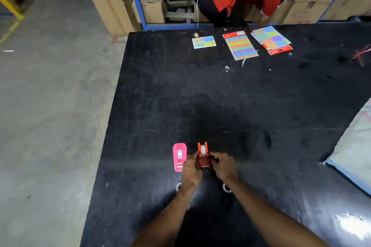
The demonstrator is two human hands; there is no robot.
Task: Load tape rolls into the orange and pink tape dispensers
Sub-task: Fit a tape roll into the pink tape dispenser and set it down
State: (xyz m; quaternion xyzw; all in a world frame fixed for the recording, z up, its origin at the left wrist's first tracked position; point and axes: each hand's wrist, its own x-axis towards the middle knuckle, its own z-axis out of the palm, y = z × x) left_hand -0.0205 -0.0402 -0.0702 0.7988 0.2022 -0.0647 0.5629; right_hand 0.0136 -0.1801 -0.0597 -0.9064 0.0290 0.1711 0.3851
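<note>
Both hands pinch the orange dispenser [203,155], left hand [191,170] and right hand [222,165] flanking it, its long axis running away, pink dispenser [179,156] just left.

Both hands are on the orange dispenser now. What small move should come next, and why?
Probably let go of the orange dispenser: a tape roll already sits in it, like in the pink dispenser. The left hand and right hand grip its sides.
</note>
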